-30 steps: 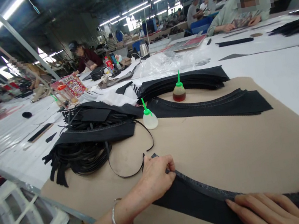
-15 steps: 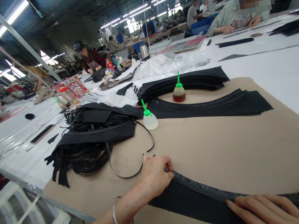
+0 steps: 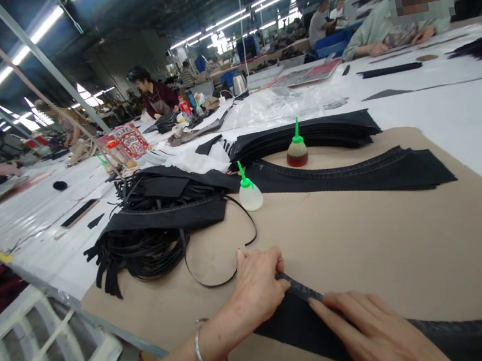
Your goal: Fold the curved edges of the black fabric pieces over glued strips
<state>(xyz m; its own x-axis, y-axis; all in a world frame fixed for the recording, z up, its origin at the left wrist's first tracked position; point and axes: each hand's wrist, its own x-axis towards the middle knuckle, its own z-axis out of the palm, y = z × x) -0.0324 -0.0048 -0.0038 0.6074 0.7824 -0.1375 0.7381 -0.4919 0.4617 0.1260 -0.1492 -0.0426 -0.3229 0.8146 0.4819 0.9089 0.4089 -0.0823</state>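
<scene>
A curved black fabric or leather panel (image 3: pixel 304 325) with a rough, textured strip along its upper edge lies at the front of the brown board. My left hand (image 3: pixel 263 279), wearing a silver bracelet, pinches the far left end of that edge. Flat on the panel, my right hand (image 3: pixel 376 328) has its fingers stretched along the edge, a short way right of the left one. A thin black strip (image 3: pixel 213 285) loops from the bundle toward my left hand; where it ends behind the hand is hidden.
Beyond lie a bundle of black strips (image 3: pixel 142 254), stacked curved black panels (image 3: pixel 361 175) and two green-tipped squeeze bottles, one with clear or white content (image 3: pixel 251 197), one with reddish liquid (image 3: pixel 297 155). The brown board (image 3: pixel 394 228) rests on a white table. Co-workers sit farther back.
My right hand has slid left along the panel's edge, closer to my left hand. The left hand keeps its pinch. The whole view has shifted slightly.
</scene>
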